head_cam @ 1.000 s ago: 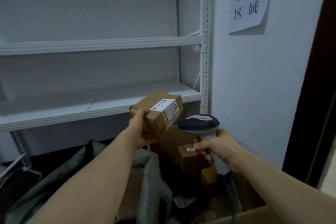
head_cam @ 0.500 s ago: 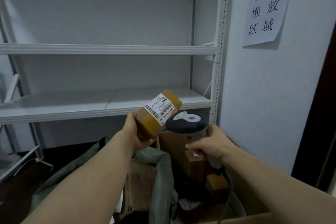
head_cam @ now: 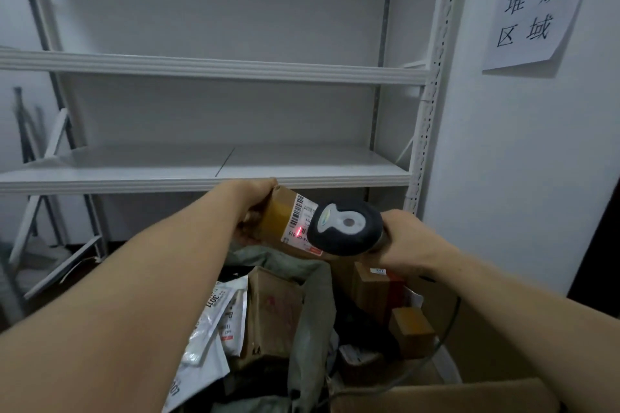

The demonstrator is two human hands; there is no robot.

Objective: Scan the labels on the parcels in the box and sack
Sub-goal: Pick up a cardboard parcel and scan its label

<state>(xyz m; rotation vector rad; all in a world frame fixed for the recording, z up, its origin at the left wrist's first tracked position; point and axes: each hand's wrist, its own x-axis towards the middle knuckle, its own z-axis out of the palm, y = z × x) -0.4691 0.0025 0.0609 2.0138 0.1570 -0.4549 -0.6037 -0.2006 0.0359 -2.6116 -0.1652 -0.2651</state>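
My left hand (head_cam: 255,208) grips a small brown taped parcel (head_cam: 280,216) held up in front of the shelf. Its white barcode label (head_cam: 298,223) faces right, and a red scan light glows on it. My right hand (head_cam: 406,240) grips the handle of a dark handheld scanner (head_cam: 345,228), whose head sits right against the label and hides part of it. Below, a grey-green sack (head_cam: 312,305) holds a brown parcel (head_cam: 273,312) and white mailers (head_cam: 218,322). A cardboard box (head_cam: 446,394) at the right holds several small brown parcels (head_cam: 411,329).
White metal shelving (head_cam: 208,174) stands just behind the parcel, its shelves bare. A white wall with a paper sign (head_cam: 533,3) is at the right. Loose metal shelf parts (head_cam: 50,245) lean at the lower left. The scanner's cable (head_cam: 436,345) hangs down into the box.
The parcel has turned so its label faces the scanner. The scanner has moved up against the label, and a red light now shows on it. The view has tilted up.
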